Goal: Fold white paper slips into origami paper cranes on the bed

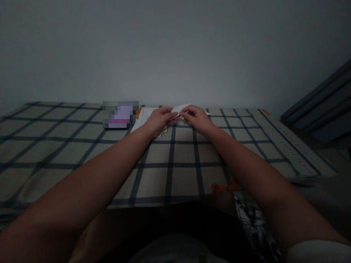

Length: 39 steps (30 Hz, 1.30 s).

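Both hands meet over the far part of the table and pinch a piece of white paper [181, 107] between them. My left hand [161, 119] grips its left side, thumb and fingers closed on the edge. My right hand [196, 116] pinches the near right part between thumb and fingertips. The paper looks folded or bent where the fingertips come together; its lower part is hidden by the hands. Printed white sheets [143, 119] lie on the cloth beside and partly under my left hand.
A checked tablecloth [183, 157] covers the table, which reaches a plain wall [175, 51]. A phone [119, 116] with a lit, partly blurred screen lies left of the sheets. Dark folded fabric [323, 106] hangs at the right. The table's front edge is near my lap.
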Tool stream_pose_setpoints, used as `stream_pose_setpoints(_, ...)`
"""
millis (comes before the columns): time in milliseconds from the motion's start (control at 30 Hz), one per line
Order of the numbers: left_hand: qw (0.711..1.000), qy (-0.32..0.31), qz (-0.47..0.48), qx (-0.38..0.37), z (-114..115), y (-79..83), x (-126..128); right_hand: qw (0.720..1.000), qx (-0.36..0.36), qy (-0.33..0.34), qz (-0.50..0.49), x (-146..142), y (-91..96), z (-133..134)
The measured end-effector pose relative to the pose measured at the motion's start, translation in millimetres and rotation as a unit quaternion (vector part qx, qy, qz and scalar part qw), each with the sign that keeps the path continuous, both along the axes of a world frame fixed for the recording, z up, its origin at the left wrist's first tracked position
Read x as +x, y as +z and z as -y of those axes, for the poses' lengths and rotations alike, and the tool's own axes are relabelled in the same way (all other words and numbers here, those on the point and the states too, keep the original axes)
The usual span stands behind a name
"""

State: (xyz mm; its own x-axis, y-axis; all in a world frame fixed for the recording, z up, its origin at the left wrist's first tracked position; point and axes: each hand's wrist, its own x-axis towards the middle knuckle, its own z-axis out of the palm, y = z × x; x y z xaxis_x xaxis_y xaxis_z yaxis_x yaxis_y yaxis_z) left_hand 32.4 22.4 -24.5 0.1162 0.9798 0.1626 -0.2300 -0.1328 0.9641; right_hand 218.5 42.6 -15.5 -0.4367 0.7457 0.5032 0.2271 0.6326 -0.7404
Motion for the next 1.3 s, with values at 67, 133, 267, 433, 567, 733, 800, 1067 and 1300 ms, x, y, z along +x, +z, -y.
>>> stream_pose_setpoints(67,1.0,0.0,-0.007,0.003,1.8,1.2,1.4,1.0,0.0,-0.006,-0.001,-0.4,0.2,0.5)
stream_pose_setpoints(133,1.0,0.0,-0.013,0.01,3.6,2.3,2.4,1.0,-0.001,-0.01,-0.004,-0.8,-0.7,0.3)
stream_pose_setpoints(267,1.0,-0.005,-0.013,0.018,5.3,3.1,4.1,0.999,-0.017,-0.004,-0.04,-1.5,-4.4,-2.6)
stream_pose_setpoints(433,1.0,0.011,-0.011,0.014,6.9,1.9,6.5,0.998,-0.028,0.001,-0.055,-2.7,-4.9,-3.3)
stream_pose_setpoints(567,0.999,0.01,-0.023,0.024,7.2,0.7,7.0,0.997,-0.04,0.001,-0.064,-4.9,-3.4,-1.9)
stream_pose_setpoints(733,1.0,0.021,-0.006,0.008,2.9,1.5,5.5,0.991,-0.065,0.001,-0.113,-5.9,-6.4,-6.4)
stream_pose_setpoints(800,1.0,0.026,0.013,0.004,1.4,2.4,5.1,0.988,-0.077,-0.005,-0.135,-5.7,-8.0,-8.7)
stream_pose_setpoints(1067,1.0,0.01,0.015,-0.001,6.5,6.3,7.0,0.991,-0.106,0.035,-0.067,-7.6,-4.0,0.1)
stream_pose_setpoints(1300,1.0,-0.019,-0.019,-0.006,5.7,4.3,6.3,0.994,-0.103,0.001,-0.035,-3.7,-1.5,0.0)
